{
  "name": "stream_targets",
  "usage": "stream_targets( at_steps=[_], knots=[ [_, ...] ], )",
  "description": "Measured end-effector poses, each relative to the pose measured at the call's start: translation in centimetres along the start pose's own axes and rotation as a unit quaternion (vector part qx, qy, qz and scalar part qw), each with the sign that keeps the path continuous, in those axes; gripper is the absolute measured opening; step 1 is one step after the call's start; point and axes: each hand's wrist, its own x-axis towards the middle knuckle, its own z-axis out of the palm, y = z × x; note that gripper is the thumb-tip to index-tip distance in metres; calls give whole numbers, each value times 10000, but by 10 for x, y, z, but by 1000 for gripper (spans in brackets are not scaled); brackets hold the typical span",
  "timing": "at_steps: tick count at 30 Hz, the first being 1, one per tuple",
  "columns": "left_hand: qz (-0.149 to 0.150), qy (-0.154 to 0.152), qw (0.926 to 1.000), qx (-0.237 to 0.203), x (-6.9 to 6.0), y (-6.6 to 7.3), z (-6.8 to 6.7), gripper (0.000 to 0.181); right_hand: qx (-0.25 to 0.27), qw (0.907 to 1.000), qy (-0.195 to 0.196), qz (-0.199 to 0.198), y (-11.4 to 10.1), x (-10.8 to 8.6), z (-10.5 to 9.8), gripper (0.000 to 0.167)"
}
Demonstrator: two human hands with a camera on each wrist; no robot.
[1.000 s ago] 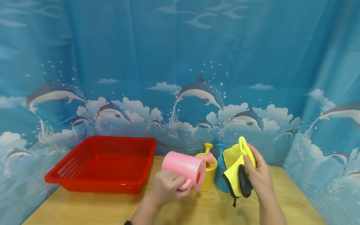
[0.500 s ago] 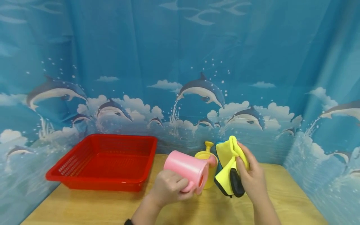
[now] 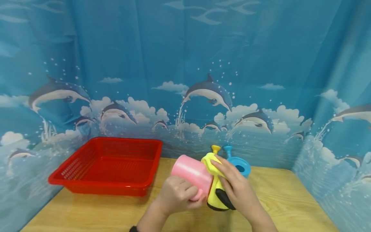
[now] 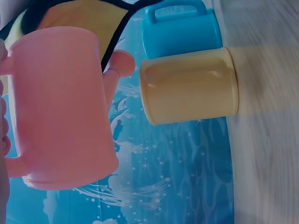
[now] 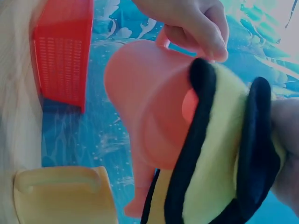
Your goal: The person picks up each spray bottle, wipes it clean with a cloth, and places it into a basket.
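Observation:
My left hand (image 3: 178, 195) grips the handle of a pink watering can (image 3: 192, 170), which is held tilted on its side above the table. In the right wrist view its top faces the cloth. My right hand (image 3: 237, 188) holds a folded yellow cloth with black edging (image 3: 215, 193) against the can's top end. Behind them stands a yellow watering can (image 4: 189, 86), mostly covered by the cloth in the head view. Beside it is a blue watering can (image 3: 242, 166), upright near the table's back edge.
A red plastic basket (image 3: 107, 190) with perforated sides stands on the left of the wooden table (image 3: 278, 199). A blue curtain printed with dolphins (image 3: 185, 48) hangs behind the table and along its sides.
My right hand has moved left with the cloth, bringing it from beside the pink watering can onto its top end. The blue watering can has come back into view. My left hand has barely moved.

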Motion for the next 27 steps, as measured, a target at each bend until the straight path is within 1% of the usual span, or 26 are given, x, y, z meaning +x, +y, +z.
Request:
stream_targets(
  at_steps=[2,4,7,9,11,14,15,16,17,18,21,24,27],
  knots=[
    [-18,-28,10000,-13,0,-1,-1,36,-219,9993,-173,-256,-1,0,-1,36],
    [-42,-58,10000,-15,-1,-1,-1,36,-429,9975,-411,-376,-2,-1,-2,39],
    [-104,-132,9999,-13,-3,-2,-1,36,-737,9932,-739,-515,-4,-1,-4,40],
    [-148,-195,9997,28,-4,-3,-1,35,-856,9911,-860,-552,-6,-1,-6,40],
    [-194,-245,9995,69,-5,-4,-1,35,-940,9894,-893,-651,-7,0,-8,42],
    [-170,-272,9994,157,-6,-6,-2,33,-999,9873,-992,-729,-9,1,-12,48],
    [-147,-266,9994,184,-5,-6,-2,33,-991,9867,-1061,-732,-9,1,-12,39],
    [-120,-264,9994,200,-5,-6,-2,32,-1009,9857,-1136,-724,-10,1,-13,35],
    [-75,-252,9994,231,-5,-7,-2,32,-1027,9848,-1206,-718,-11,1,-13,36],
    [-28,-251,9993,259,-5,-7,-2,32,-1054,9837,-1303,-652,-13,2,-13,42],
    [64,-203,9991,359,-3,-8,-3,35,-1082,9796,-1642,-421,-18,8,-13,74],
    [107,-133,9987,489,-4,-10,-5,37,-1040,9706,-2164,-137,-24,21,-14,73],
    [106,-105,9981,603,-4,-13,-7,37,-856,9573,-2759,131,-26,34,-15,73]
  ],
)
